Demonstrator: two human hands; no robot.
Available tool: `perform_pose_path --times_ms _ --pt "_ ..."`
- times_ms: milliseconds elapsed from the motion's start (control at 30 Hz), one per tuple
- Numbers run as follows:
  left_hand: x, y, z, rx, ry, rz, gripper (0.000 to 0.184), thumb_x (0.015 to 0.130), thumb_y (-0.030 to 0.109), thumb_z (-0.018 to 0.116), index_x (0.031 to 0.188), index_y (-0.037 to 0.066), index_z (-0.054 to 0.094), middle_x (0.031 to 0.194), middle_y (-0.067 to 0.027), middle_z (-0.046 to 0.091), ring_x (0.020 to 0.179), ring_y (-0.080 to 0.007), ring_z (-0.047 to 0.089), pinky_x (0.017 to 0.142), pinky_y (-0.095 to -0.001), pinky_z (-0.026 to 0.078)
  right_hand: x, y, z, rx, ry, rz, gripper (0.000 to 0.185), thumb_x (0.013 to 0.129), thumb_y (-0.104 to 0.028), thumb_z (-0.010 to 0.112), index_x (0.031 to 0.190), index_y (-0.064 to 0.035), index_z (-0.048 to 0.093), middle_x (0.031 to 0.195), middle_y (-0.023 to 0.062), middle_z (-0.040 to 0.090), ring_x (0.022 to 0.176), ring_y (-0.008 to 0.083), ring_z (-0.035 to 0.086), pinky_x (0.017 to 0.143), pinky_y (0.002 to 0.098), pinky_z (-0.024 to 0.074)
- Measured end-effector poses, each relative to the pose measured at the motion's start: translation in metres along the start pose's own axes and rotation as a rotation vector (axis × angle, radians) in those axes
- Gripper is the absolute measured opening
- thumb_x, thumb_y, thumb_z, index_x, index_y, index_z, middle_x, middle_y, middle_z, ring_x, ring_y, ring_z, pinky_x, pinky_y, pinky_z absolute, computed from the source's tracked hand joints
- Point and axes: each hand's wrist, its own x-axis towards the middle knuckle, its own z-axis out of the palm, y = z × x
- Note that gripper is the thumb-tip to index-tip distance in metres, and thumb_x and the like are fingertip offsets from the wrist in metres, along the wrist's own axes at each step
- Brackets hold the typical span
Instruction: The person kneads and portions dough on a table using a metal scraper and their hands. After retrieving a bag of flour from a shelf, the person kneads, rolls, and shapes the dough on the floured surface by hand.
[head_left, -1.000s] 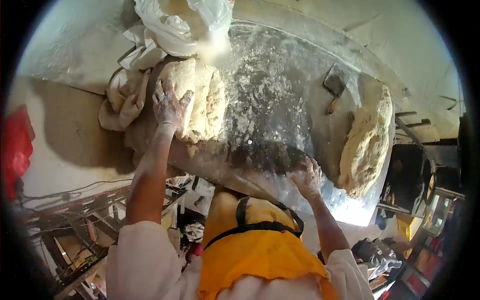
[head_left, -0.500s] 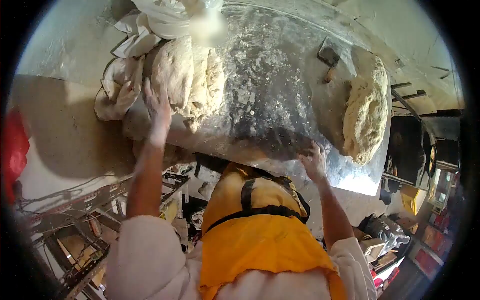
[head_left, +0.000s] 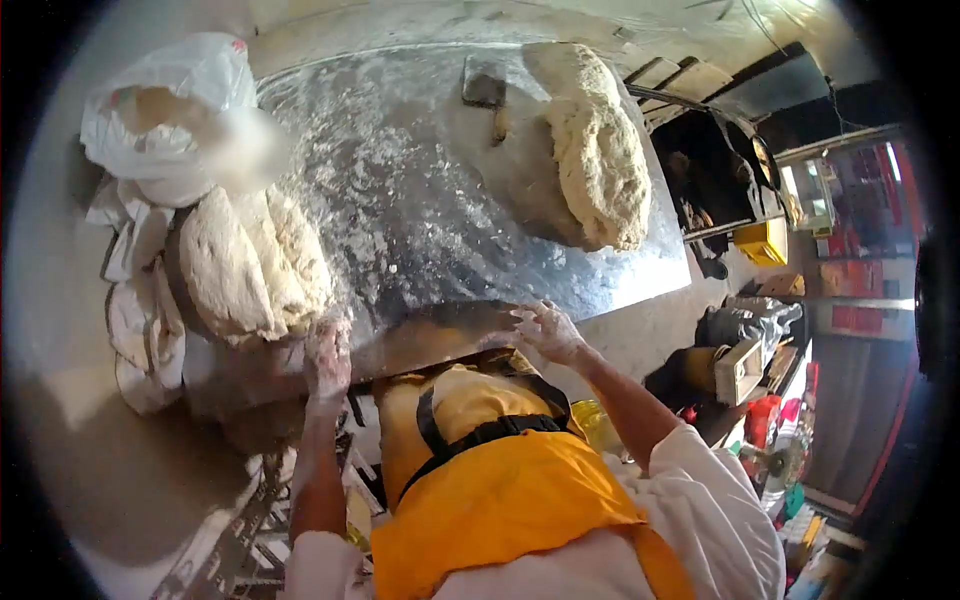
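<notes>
A large floury mass of dough (head_left: pixel 232 265) with deep folds lies at the left of the metal worktable (head_left: pixel 420 215). My left hand (head_left: pixel 328 355), dusted with flour, is by this dough's front right corner. Its fingers look bunched and blurred, so I cannot tell if they grip anything. At the table's front edge, my right hand (head_left: pixel 548 332) has its floury fingers apart and holds nothing. A second long dough mass (head_left: pixel 600 150) rests at the right side of the table. Left of it is a flat scraper (head_left: pixel 485 88) with a short wooden handle.
A white plastic bag (head_left: pixel 170 95) and crumpled cloth (head_left: pixel 145 335) border the left dough. Loose flour and scraps cover the tabletop. Off the table's right end are a yellow crate (head_left: pixel 762 242), a wooden box (head_left: pixel 740 372) and metal racks.
The view has swung right, so the table appears further left. My left hand has moved from the left dough's outer side to its front right corner. My right hand stays near the front edge.
</notes>
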Motion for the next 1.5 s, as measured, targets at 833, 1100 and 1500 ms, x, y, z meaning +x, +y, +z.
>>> perform_pose_path --times_ms 833,1100,1500 --pt "0.089 0.041 -0.113 0.136 0.533 -0.318 0.043 0.104 0.023 0.057 0.142 0.002 0.054 0.142 -0.0226 0.055 0.132 -0.0413 0.051 0.112 -0.0504 0.040 0.242 0.127 -0.349 0.420 0.729 0.048 0.049 0.099 -0.030 0.073 0.137 -0.0013 0.061 0.125 0.0132 0.069 0.110 0.0215 0.066 0.094 0.0368 0.0525" --pt "0.113 0.157 0.001 -0.162 0.135 -0.439 0.037 0.101 0.019 0.056 0.132 0.000 0.060 0.129 -0.0217 0.063 0.118 -0.0392 0.060 0.104 -0.0478 0.047 0.402 0.260 -0.380 0.491 0.553 0.405 0.077 0.091 -0.044 0.078 0.146 0.0020 0.050 0.135 0.0156 0.062 0.123 0.0269 0.059 0.109 0.0409 0.0426" --pt "0.173 0.213 0.028 -0.511 0.033 -0.697 0.032 0.105 0.019 0.053 0.126 -0.002 0.065 0.120 -0.0186 0.070 0.111 -0.0318 0.068 0.099 -0.0413 0.053 0.474 0.245 -0.414 0.880 0.458 0.232 0.038 0.084 -0.012 0.076 0.119 -0.0001 0.068 0.102 0.0103 0.072 0.084 0.0229 0.071 0.072 0.0391 0.0594"
